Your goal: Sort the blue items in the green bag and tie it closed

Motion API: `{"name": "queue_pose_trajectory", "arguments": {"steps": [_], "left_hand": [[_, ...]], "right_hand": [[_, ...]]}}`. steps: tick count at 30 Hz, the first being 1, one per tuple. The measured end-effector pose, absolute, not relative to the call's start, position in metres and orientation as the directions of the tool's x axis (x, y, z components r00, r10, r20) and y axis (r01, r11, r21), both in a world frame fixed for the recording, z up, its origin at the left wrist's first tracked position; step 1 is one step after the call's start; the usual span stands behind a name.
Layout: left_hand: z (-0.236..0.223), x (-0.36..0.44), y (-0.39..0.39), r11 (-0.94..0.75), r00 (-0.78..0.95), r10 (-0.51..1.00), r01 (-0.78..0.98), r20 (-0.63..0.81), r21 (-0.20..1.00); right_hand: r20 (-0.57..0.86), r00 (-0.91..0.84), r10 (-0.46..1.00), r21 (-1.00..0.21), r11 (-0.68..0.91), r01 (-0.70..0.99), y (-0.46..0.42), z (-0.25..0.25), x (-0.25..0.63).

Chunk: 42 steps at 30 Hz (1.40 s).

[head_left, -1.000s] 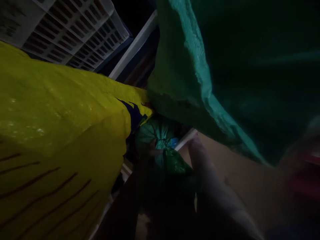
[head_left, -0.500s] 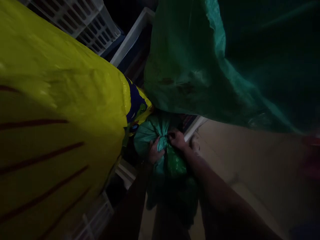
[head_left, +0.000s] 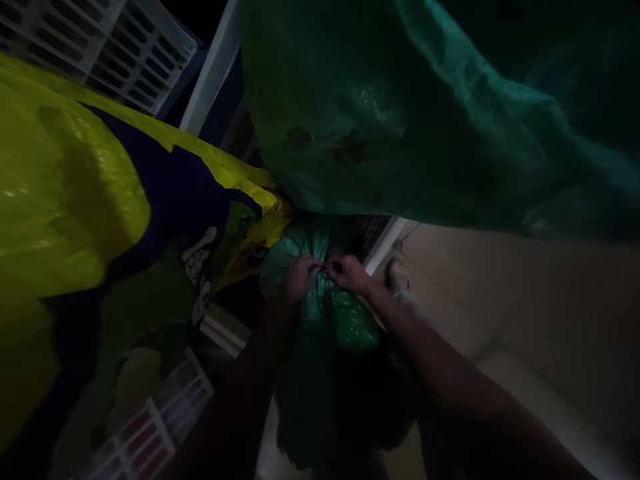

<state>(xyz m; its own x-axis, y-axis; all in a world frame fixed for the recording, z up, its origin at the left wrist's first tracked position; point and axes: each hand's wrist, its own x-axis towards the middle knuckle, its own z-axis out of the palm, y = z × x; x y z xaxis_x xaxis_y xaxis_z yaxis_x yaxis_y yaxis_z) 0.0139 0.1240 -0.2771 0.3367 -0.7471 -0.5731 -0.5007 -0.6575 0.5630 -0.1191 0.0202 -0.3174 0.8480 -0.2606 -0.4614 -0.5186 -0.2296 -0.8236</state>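
Observation:
A green plastic bag (head_left: 314, 313) is gathered into a narrow neck in front of me, its material bunched above and below. At that neck my left hand (head_left: 301, 275), with a bracelet at the wrist, is closed with fingertips pinched together. My right hand (head_left: 349, 274) pinches close beside it, fingers curled. Between the fingertips runs a thin dark string (head_left: 324, 267), hard to make out in the dim light. A shiny brighter green bundle (head_left: 355, 321) hangs below my right hand.
A large green plastic sheet or bag (head_left: 340, 153) hangs over the upper right. A big yellow printed bag (head_left: 60, 220) fills the left. White slatted crates (head_left: 107, 50) stand upper left, another crate (head_left: 150, 437) lower left. Tiled floor (head_left: 465, 293) and a foot (head_left: 399, 275) lie right.
My left hand has moved up to the bag's neck, its fingertips now meeting near those of my right hand. The view has shifted, showing more of the yellow bag's dark print.

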Motion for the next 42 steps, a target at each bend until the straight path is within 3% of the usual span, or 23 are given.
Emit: {"name": "queue_pose_trajectory", "arguments": {"steps": [5,13,26,35,42], "left_hand": [[-0.273,0.025,0.128,-0.576,0.231,-0.801,-0.550,-0.553,0.605],[-0.290,0.015,0.135,-0.606,0.391,-0.795,-0.563,-0.464,0.562],[-0.289,-0.007,0.142,-0.718,0.589,-0.659,-0.305,-0.468,0.626],[-0.286,-0.005,0.143,-0.787,0.578,-0.589,-0.249,-0.565,0.565],[-0.286,0.011,0.130,-0.759,0.373,-0.650,-0.280,-0.662,0.588]], "right_hand": [[-0.408,0.873,-0.266,-0.856,-0.220,-0.467,0.020,-0.323,-0.119],[-0.371,0.864,-0.341,-0.868,-0.205,-0.453,0.023,-0.330,-0.103],[-0.573,0.600,-0.558,-0.785,0.165,-0.597,0.024,-0.321,-0.103],[-0.605,0.547,-0.579,-0.693,0.045,-0.719,0.037,-0.286,-0.116],[-0.662,0.584,-0.470,-0.658,-0.011,-0.753,0.047,-0.279,-0.126]]}}
